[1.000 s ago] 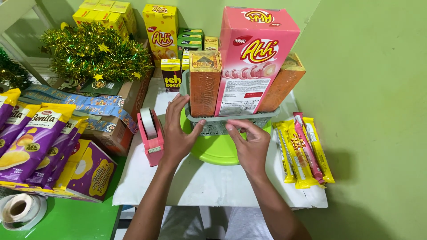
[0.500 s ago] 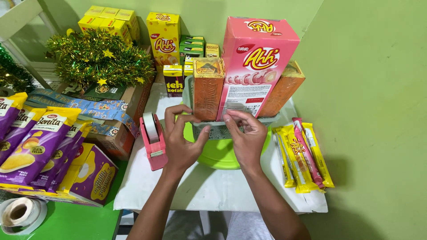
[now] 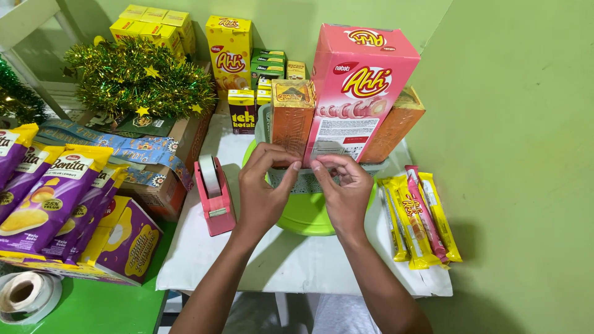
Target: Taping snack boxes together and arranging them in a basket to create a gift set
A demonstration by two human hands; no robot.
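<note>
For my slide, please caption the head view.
Both hands pinch at a basket of snack boxes on a green plate.

One head-worn camera, looking steeply down and forward at close range.
Both hands meet mid-frame; just beyond the left hand's fingers [image 3: 286, 162] stands the tall pink cardboard snack box [image 3: 357, 93], the pink plastic tape dispenser [image 3: 213, 193] lies left of them, and the green wall [image 3: 513, 124] fills the right side.
</note>
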